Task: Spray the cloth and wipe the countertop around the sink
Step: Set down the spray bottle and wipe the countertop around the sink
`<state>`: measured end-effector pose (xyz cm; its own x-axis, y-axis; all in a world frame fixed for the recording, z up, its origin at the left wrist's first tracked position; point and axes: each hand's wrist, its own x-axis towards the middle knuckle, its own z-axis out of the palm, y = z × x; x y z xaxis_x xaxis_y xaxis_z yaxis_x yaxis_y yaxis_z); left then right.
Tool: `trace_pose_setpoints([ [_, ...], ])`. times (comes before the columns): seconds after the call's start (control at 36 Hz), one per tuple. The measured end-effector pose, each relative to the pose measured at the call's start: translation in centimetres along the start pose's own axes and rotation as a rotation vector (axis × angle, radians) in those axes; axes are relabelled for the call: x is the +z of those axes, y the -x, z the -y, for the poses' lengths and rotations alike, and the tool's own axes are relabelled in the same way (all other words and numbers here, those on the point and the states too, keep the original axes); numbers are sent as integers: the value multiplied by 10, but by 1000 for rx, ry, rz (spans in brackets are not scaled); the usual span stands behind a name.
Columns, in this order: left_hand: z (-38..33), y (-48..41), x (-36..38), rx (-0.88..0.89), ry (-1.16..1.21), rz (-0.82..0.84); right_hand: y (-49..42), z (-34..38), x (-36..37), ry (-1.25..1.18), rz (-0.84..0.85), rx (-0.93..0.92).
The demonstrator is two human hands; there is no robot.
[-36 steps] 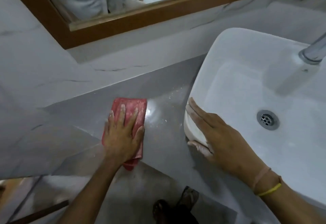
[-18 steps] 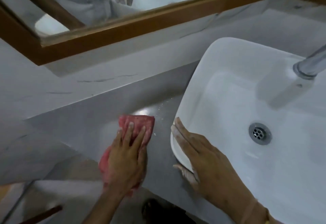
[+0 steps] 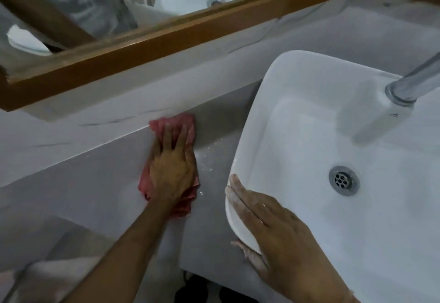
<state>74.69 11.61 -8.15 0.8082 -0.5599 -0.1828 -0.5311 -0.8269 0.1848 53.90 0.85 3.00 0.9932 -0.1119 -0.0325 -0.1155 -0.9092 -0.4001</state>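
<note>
The left hand (image 3: 172,171), fingers spread flat, is pressing a red cloth (image 3: 171,125) against the grey bench (image 3: 95,183) at its back edge, left of the white vessel sink (image 3: 297,83). The right hand (image 3: 273,228), fingers extended together, is resting on the sink's near-left rim.

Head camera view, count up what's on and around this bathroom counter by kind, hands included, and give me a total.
Hands: 2, left hand flat on the cloth, right hand resting on the sink's corner
Cloths: 1, red cloth
Sinks: 1, white sink
Faucets: 1, chrome faucet
Drains: 1, drain
Mirrors: 1, wood-framed mirror
Total: 7
</note>
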Motion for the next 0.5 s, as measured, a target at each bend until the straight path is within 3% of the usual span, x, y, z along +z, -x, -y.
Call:
trace_pose_setpoints([
  [0.17,24,63,2,265,15,116,1,-6,3,-40,-22,-26],
  [0.25,53,75,-1,263,46,105,0,-6,5,-22,-26,-17],
  [0.5,23,-39,-9,303,-97,66,1,-6,7,-4,-29,-24],
])
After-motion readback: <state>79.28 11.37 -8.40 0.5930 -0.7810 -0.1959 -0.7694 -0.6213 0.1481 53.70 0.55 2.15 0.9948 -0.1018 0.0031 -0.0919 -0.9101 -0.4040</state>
